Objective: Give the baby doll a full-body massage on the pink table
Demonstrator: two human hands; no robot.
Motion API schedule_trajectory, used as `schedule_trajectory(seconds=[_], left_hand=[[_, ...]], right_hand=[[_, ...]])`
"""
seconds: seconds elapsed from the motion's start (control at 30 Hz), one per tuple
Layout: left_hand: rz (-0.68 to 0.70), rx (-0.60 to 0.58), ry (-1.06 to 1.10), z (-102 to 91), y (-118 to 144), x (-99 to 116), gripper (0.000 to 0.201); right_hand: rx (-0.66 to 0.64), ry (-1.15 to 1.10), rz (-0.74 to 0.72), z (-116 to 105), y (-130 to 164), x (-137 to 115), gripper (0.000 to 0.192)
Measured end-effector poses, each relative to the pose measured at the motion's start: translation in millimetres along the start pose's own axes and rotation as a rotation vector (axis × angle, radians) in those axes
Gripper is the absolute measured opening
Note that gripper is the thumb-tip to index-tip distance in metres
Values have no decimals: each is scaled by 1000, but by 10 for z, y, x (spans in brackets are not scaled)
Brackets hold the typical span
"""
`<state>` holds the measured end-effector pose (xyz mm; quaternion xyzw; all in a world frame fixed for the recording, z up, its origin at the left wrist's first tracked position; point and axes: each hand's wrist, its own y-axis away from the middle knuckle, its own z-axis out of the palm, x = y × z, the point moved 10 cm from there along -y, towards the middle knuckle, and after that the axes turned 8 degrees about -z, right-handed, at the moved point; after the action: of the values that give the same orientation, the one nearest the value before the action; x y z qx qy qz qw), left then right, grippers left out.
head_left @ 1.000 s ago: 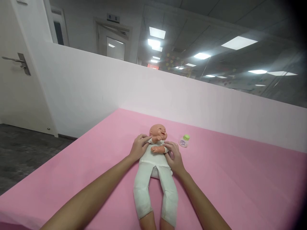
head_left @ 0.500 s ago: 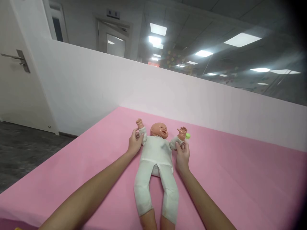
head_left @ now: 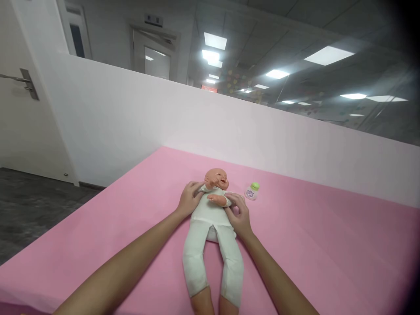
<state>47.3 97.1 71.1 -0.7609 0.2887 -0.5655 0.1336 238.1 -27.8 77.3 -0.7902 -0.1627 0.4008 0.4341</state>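
Note:
A baby doll in a white suit lies on its back on the pink mat, head away from me. My left hand grips the doll's arm on the left side and my right hand grips the arm on the right side. Both doll arms are folded in across its chest. A small bottle with a green cap lies on the mat just right of the doll's head, apart from my right hand.
A low white partition wall runs behind the mat. On the left the mat's edge drops to a dark floor, with a white door beyond it.
Half a second ago I held the doll's arms spread out to the sides; now I have brought them back in over its chest. The bottle shows fully again.

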Motion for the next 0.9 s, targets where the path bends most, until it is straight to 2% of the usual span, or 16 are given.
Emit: schedule_trajectory(seconds=[0.07,0.3,0.67,0.8,0.9], left_hand=[[37,-33,-44,45,16,33,39],[52,-39,-71,43,16,26,45],[35,-47,-13,15,14,-8,43],[-34,-47,78,-14,-1,-81,39],[-151,-10,192,-63,-37,-248,36]], right_hand=[[-30,0,-39,21,-19,-35,30],[-38,4,-41,33,-35,3,34],[-25,18,-35,69,-13,107,36],[65,-22,122,14,26,270,30],[158,-124,289,-31,82,441,37]])
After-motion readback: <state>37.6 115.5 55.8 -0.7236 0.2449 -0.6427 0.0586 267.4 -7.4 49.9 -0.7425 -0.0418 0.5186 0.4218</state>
